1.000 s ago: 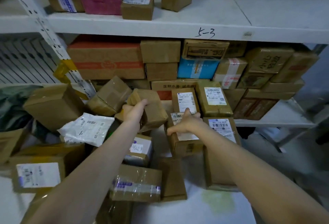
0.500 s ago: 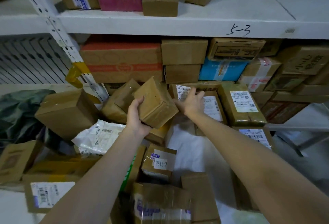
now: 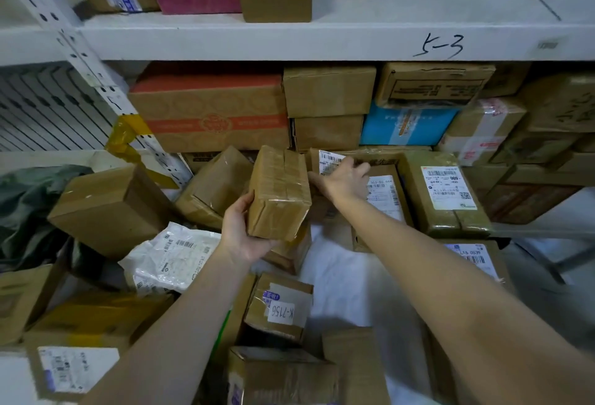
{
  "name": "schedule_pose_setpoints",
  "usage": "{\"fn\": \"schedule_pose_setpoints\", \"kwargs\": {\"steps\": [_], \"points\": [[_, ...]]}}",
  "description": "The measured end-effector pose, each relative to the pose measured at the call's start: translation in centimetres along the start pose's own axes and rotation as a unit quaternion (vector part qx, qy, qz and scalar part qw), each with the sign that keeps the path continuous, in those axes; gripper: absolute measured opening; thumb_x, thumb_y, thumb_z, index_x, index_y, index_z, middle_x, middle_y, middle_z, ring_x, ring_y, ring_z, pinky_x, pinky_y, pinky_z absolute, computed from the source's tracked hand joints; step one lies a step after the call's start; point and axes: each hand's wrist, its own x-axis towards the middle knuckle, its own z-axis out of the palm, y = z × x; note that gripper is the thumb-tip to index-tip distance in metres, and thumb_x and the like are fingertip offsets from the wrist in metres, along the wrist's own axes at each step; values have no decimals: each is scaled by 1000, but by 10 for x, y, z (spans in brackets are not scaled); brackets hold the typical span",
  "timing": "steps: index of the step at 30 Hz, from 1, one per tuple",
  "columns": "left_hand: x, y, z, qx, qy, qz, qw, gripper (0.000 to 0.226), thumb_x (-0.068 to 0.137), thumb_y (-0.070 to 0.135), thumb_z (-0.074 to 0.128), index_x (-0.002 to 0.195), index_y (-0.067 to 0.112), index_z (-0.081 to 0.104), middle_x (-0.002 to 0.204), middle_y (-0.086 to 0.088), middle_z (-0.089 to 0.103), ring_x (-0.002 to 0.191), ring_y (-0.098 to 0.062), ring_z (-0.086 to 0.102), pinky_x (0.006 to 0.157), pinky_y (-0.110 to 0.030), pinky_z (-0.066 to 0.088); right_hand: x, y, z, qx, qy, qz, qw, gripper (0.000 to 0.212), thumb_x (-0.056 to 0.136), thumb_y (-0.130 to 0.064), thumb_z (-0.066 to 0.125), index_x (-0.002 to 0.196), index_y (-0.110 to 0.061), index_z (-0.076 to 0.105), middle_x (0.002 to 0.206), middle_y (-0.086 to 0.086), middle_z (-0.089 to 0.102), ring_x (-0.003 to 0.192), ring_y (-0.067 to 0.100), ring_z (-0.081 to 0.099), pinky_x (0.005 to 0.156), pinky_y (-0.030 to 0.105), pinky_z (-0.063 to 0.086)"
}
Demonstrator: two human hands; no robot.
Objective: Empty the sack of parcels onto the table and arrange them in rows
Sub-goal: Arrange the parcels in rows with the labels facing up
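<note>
- Tipped more upright than before, taped box [image 3: 279,192] hangs above the table [image 3: 341,276] — left hand [image 3: 240,230] grips its lower corner.
- Behind it, right hand [image 3: 341,179] curls its fingers over a labelled box [image 3: 328,161].

Perhaps thirty cardboard parcels [image 3: 279,193], one white poly mailer [image 3: 170,259], two hands [image 3: 240,234] [image 3: 343,181].
</note>
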Motion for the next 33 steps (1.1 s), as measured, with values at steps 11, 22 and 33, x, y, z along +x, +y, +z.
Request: {"fn": "schedule_pose_setpoints", "kwargs": {"steps": [11, 22, 33], "points": [[-3, -18, -10, -56, -101, -43, 992, 79, 71, 49, 45, 137, 7, 50, 136, -24, 53, 107, -40, 62, 82, -49, 54, 4, 21, 44, -120, 78, -53, 988, 85, 71, -65, 69, 127, -12, 34, 130, 12, 34, 120, 29, 38, 95, 37, 37], [-3, -21, -17, -56, -107, -56, 991, 76, 72, 52, 44, 131, 5, 55, 138, -23, 52, 109, -39, 60, 84, -49, 52, 5, 28, 21, -7, 38, -168, 985, 33, 90, -12, 53, 122, -15, 61, 135, 11, 47, 127, 29, 43, 105, 38, 38], [-4, -23, -10, 30, -265, -148, 952, 73, 95, 58, 28, 142, 5, 45, 131, -24, 54, 107, -43, 62, 78, -51, 57, -36, 6, -96, 215, -553, -220, 774, 74, 60, -16, 85, 125, -17, 51, 117, 11, 66, 114, 28, 61, 96, 50, 50]]}}
